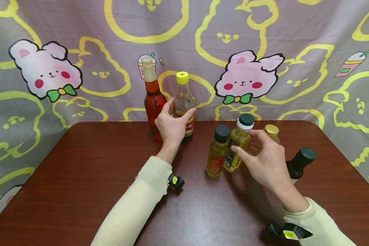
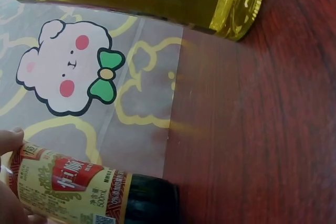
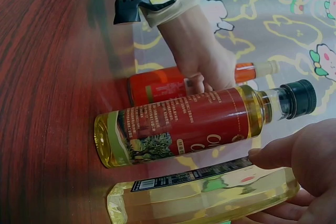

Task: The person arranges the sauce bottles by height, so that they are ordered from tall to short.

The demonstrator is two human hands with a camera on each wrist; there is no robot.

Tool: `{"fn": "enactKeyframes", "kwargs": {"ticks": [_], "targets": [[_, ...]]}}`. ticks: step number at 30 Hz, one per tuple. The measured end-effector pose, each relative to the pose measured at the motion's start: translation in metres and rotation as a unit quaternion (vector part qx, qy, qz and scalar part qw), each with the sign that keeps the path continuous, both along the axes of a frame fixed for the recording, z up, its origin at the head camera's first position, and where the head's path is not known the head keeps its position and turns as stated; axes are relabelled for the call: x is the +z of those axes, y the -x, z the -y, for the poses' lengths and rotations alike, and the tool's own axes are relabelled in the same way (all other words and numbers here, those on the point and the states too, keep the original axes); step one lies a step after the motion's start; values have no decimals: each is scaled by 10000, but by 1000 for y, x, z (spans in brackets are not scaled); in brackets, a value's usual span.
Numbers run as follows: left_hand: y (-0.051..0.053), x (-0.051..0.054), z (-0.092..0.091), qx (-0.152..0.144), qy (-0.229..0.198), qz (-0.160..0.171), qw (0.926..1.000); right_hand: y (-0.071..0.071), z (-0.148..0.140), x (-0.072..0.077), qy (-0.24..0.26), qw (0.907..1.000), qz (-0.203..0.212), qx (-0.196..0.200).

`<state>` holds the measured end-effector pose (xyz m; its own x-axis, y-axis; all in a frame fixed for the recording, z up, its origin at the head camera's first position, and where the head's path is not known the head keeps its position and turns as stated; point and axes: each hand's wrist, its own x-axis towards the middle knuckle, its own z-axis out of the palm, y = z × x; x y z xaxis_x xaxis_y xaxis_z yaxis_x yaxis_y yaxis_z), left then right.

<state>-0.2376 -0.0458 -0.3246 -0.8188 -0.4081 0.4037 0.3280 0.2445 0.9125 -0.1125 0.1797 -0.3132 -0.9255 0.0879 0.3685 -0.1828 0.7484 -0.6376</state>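
My two cream sleeves [image 1: 134, 200] reached over one table [image 1: 77, 177]. Left of one black-capped bottle [image 1: 217, 159], my left hand [image 1: 173, 126] grasped one yellow-capped bottle [image 1: 185, 97], one red bottle [image 1: 153, 104] farther left; just right of that landmark, my right hand [image 1: 269, 162] pinched one white-collared bottle [image 1: 240, 137]; two more bottles [image 1: 296, 167] stood farther right.

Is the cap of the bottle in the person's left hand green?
No, the head view shows a yellow cap on the bottle which the left hand holds.
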Motion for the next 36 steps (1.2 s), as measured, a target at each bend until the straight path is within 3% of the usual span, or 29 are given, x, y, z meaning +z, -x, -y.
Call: {"fn": "enactKeyframes", "kwargs": {"ticks": [27,32,36], "targets": [[-13,3,7,11,8,-128,9999,0,0,-1,-58,10000,-41,13],[-19,5,12,28,94,-307,9995,0,-1,-1,-42,10000,33,15],[-28,3,19,46,293,-673,9973,0,-1,-1,-40,10000,51,20]]}}
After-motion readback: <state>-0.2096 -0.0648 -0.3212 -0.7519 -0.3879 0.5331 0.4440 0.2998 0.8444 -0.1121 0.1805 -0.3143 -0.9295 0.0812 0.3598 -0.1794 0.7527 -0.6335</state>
